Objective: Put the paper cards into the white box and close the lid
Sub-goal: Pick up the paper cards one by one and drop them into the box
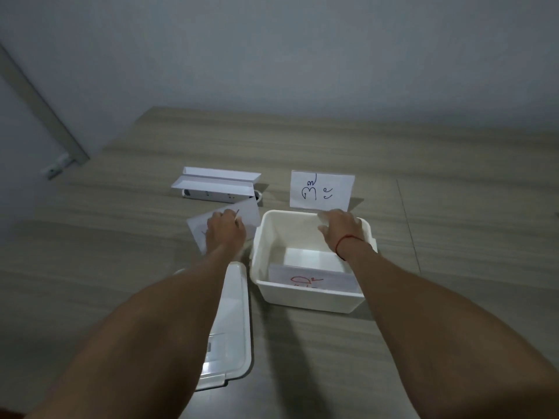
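Note:
The open white box (pixel 314 300) stands on the table in the middle. Inside it, a card with red writing (pixel 308 278) leans against the near wall. My right hand (pixel 340 228) is over the box's far rim and holds a white card with blue writing (pixel 322 190) upright by its lower edge. My left hand (pixel 225 231) rests on another white card (pixel 251 214) lying flat just left of the box; whether it grips that card is unclear. The white lid (pixel 233 325) lies on the table left of the box, partly under my left forearm.
A folded white paper holder (pixel 216 182) sits on a white power strip (pixel 217 196) behind the flat card. The wooden table (pixel 453 237) stretches to the right. A grey wall rises behind, with a slanted grey bar (pixel 39 110) at the left.

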### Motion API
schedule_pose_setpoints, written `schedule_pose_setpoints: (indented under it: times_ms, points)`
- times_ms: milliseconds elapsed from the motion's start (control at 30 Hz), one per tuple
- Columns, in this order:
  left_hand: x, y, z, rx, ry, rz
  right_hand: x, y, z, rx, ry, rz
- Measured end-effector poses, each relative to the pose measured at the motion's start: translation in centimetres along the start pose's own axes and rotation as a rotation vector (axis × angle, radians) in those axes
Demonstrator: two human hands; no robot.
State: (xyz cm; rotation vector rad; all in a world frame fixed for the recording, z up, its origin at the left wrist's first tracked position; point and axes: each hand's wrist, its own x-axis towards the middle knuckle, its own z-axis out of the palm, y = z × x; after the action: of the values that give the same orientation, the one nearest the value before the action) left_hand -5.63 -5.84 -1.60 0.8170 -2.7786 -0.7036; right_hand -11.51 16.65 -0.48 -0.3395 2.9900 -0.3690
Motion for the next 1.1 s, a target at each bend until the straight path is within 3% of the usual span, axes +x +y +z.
schedule_pose_setpoints:
  times_ms: [433, 700, 800, 900, 1100]
  points:
    - [6.6, -2.4, 1.0, 0.269, -0.085, 0.107, 5.7, -3.1, 3.0, -0.103, 0.146, -0.049]
    - [8.2, -2.9, 1.4, 0.223, -0.161, 0.156, 7.0, -4.1, 3.4, -0.130, 0.141, -0.035]
    - [8.6, -2.0, 0.0, 0.253, -0.104, 0.202, 6.4, -3.8, 2.9, -0.101, 0.105, 0.003]
    - [8.3, 0.1, -2.8, 0.367, 0.080, 0.295, 4.9, -2.8, 1.9, -0.076, 0.089, 0.114]
    - [5.4, 5.9, -6.7, 0.195, 0.260, 0.450, 0.8, 0.7, -0.2, 0.190, 0.029, 0.405]
